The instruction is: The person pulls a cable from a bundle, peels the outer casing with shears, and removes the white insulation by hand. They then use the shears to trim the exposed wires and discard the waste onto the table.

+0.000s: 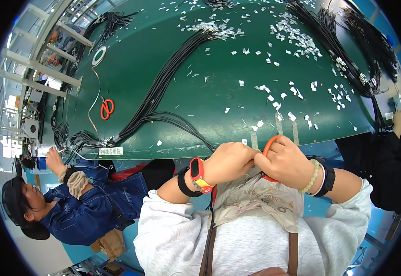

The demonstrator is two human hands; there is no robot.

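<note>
My left hand (230,161) is closed in a pinch just off the table's near edge. A few black cables (182,122) run into it from the long bundle (166,78) and hang down past my wrist. My right hand (285,161) is closed around the orange-red handles of a pair of scissors (270,146); their blades are hidden between the hands. The fingertips of both hands meet, covering the cable ends there.
Small white scraps (297,37) litter the green table (228,69). Another pair of red-handled scissors (107,109) lies by a tape roll (99,55). More black cable bundles (322,37) lie at the far right. Co-workers sit at the left (85,207) and right (370,165).
</note>
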